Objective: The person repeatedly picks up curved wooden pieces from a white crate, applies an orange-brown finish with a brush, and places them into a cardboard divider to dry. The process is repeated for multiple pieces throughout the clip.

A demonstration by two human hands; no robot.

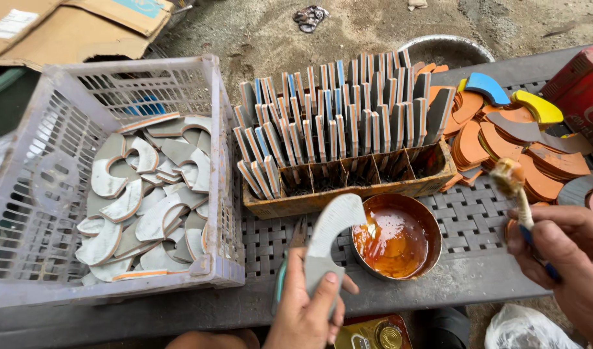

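1. Here the left hand (307,309) is closed around the narrow end of a curved grey sole piece (329,236), thumb pressed across its face, so that the wide end rises over the edge of the glue tin (395,235).
2. The right hand (563,255) is pinched shut on a blue-handled brush (517,194), whose bristle head, clotted with amber glue, points upward, well apart from the piece.
3. The round tin sits on the grey woven worktop (468,226), just right of the held piece, and holds a shallow pool of orange-brown glue.
4. Judging from this, a good coat calls for a steady piece held flat and low over the tin, so drips fall back in, with the thumb kept off the face being brushed; a thin, even stroke from the gripped end outward looks safest.
5. Behind the tin a stained wooden rack (348,181) holds many pieces standing on edge in rows.
6. To the left a pale plastic crate (64,194) is filled with loose grey and white curved pieces.
7. At the right lie stacks of orange cut pieces (497,145), with one blue and one yellow on top.
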